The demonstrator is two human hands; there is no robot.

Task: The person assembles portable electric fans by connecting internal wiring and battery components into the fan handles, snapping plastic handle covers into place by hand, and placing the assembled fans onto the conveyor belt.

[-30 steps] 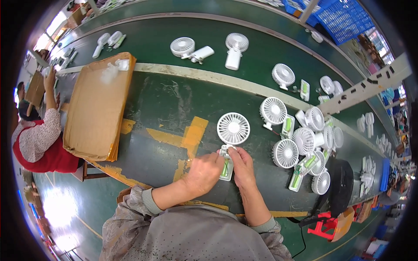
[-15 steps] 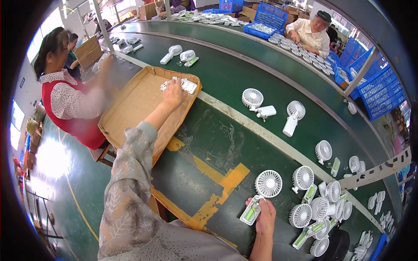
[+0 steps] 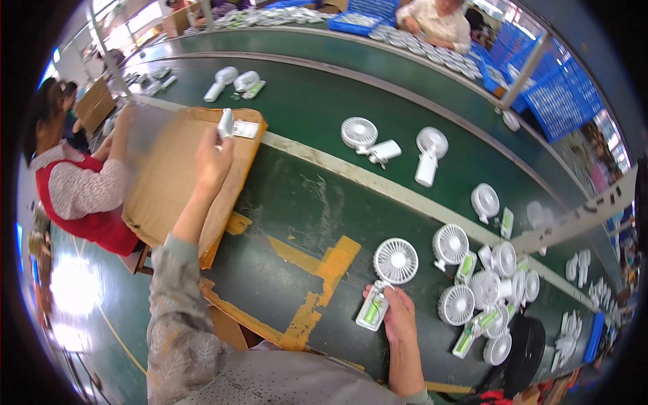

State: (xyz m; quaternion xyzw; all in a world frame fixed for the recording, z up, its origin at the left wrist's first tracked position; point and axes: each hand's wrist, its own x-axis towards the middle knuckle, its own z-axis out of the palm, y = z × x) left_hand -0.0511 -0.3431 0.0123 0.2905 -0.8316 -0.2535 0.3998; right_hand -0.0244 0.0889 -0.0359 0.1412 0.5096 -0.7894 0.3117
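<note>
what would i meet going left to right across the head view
co-worker's red vest, left hand holding a white part, crossed yellow tape, right hand holding an open-handled fan, fan cluster, blue strip

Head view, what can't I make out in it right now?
Head view: lower end of the white part, covered by the left hand.
Head view: part of the open fan handle, covered by the right hand.
Head view: some handles among the piled fans, overlapped by other fans.
Head view: the far co-worker's head, cut off by the upper edge.
</note>
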